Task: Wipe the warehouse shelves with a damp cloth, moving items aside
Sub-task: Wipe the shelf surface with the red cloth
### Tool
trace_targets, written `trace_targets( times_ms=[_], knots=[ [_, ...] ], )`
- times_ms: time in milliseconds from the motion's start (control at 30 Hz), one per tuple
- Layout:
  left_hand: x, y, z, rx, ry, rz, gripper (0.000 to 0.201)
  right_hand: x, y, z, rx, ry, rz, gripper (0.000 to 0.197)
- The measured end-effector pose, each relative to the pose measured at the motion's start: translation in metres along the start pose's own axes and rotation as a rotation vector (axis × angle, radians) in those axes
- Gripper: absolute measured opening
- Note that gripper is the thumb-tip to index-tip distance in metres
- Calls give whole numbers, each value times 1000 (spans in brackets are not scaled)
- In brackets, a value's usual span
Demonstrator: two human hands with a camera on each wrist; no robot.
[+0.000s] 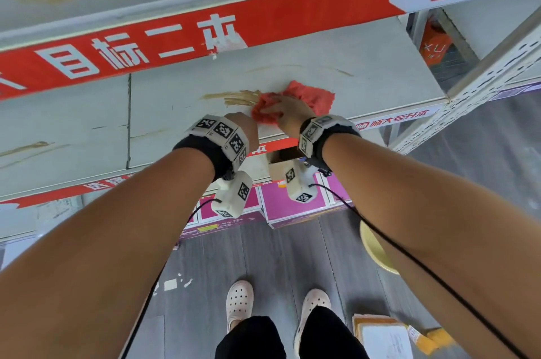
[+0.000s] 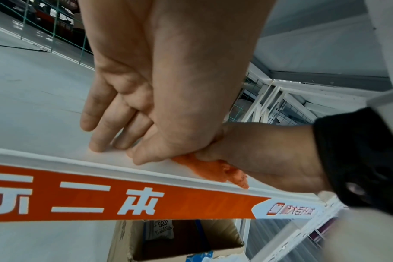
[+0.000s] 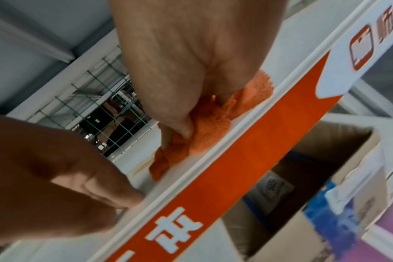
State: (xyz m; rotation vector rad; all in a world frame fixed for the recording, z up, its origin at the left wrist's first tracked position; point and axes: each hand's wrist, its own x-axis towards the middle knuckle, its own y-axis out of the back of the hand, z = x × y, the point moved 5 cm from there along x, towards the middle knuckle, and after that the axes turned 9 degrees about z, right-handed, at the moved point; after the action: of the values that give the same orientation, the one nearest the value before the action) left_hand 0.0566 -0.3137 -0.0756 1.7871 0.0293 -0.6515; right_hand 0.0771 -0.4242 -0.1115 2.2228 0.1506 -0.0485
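Observation:
An orange-red cloth (image 1: 316, 98) lies bunched on the pale grey shelf (image 1: 366, 66), near its front edge. My right hand (image 1: 289, 113) sits on top of it. In the right wrist view my right hand (image 3: 175, 136) pinches a fold of the cloth (image 3: 209, 134) between thumb and fingers. My left hand (image 1: 244, 124) is just left of the cloth. In the left wrist view my left hand (image 2: 115, 150) rests with straight fingers on the bare shelf, its thumb beside the cloth (image 2: 213, 170). Brown streaks (image 1: 234, 96) mark the shelf left of the cloth.
A red banner (image 1: 175, 36) runs along the beam of the shelf above. Below the wiped shelf stands an open cardboard box (image 1: 281, 165) and purple boxes (image 1: 292, 203). A perforated white upright (image 1: 483, 80) bounds the shelf on the right. A yellow basin (image 1: 374, 247) and a parcel (image 1: 383, 338) are on the floor.

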Motion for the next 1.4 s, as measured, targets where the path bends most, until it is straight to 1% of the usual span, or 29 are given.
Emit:
trace_targets(
  times_ms=[67,100,167,233,300,333,367,433,500,567,633,700,733,767,833,900,933,967,1000,1033,1067,1133,1200,1267,1333,1400],
  knots=[
    [-4,2,7,1,-20,2,14,-9,8,17,56,15,1,39],
    [-5,2,10,3,-23,-2,13,-16,18,29,52,-9,33,41],
    [-7,2,12,17,-20,-9,22,-30,45,59,-54,-140,187,38],
    [-8,3,11,16,-23,-9,28,-44,74,93,-200,-311,282,36],
    [-8,5,7,1,-19,-4,24,-50,93,126,-260,-486,302,37],
    [-9,6,5,-4,-14,-2,18,-49,98,135,-261,-531,307,38],
    [-10,7,3,-7,-14,-1,12,-47,97,138,-253,-540,293,39],
    [-11,6,-2,-18,-14,-9,9,-36,84,131,-225,-534,271,44],
    [-12,3,-7,-33,-11,-24,11,-24,67,109,-236,-496,200,48],
    [-11,1,-14,-60,10,-15,24,-10,46,75,-247,-401,111,51],
    [-12,1,-21,-83,27,3,36,5,21,36,-223,-237,48,49],
    [-15,1,-26,-105,23,39,39,9,-11,-10,-152,-39,-25,47],
    [-16,0,-28,-117,18,57,40,8,-25,-28,-150,40,-59,46],
    [-18,-1,-30,-128,18,68,41,5,-33,-40,-170,88,-87,47],
    [-20,-1,-33,-163,36,75,42,5,-33,-40,-178,117,-72,47],
    [-19,0,-30,-173,56,65,40,2,-16,-25,-104,98,-50,39],
    [-17,1,-29,-165,66,65,38,1,-5,-10,-45,52,-24,35],
    [-16,2,-27,-163,76,69,37,-2,12,7,0,-47,21,34],
    [-14,2,-25,-160,82,73,35,-6,31,27,7,-163,104,36],
    [-13,3,-23,-155,82,77,34,-11,49,48,-9,-254,197,39],
    [-12,4,-22,-147,80,80,33,-15,65,70,-70,-332,243,40],
    [-11,4,-20,-138,85,86,31,-24,89,103,-185,-428,259,40],
    [-10,6,-19,-125,85,93,31,-27,99,127,-269,-524,276,48],
    [-8,6,-20,-123,84,87,31,-25,93,123,-270,-561,252,54],
    [-4,6,-21,-138,93,76,32,-20,78,99,-257,-561,190,57],
    [0,9,-21,-157,109,102,31,-11,60,72,-219,-547,154,58]
  ],
)
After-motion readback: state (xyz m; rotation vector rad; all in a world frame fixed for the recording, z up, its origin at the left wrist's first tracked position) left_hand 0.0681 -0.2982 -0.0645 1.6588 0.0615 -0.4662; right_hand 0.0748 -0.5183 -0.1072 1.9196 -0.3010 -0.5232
